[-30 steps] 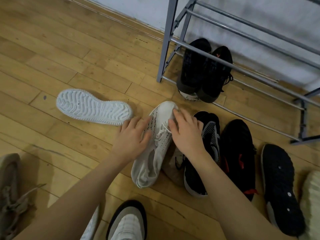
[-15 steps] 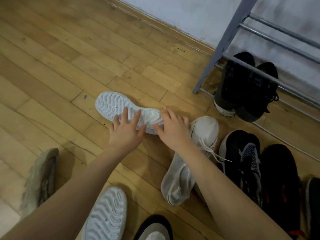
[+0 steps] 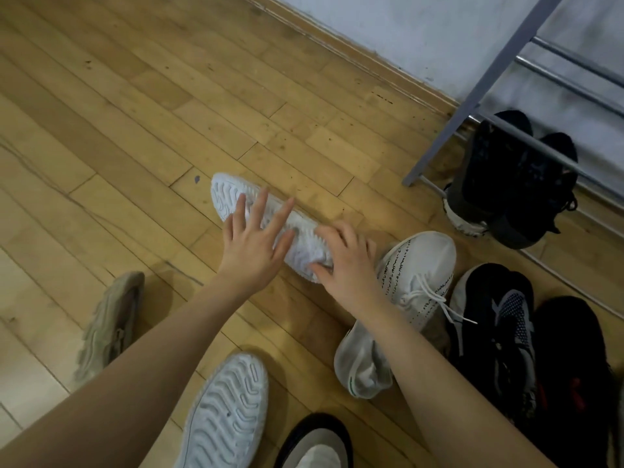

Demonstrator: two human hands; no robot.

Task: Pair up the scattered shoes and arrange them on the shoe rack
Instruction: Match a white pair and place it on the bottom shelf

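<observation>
Where it lies sole-up on the floor (image 3: 135, 136), white shoe (image 3: 236, 201) shows wavy tread; left hand (image 3: 251, 246) fingers spread, right hand (image 3: 344, 261) apparently pinching its heel.

Two bare forearms are showing here, no sleeves reaching into view on either side. The left hand (image 3: 251, 246) and right hand (image 3: 344, 265) are wearing nothing: no gloves, rings, watch or bands. Fingers (image 3: 261, 206) are showing short, plain nails.
</observation>
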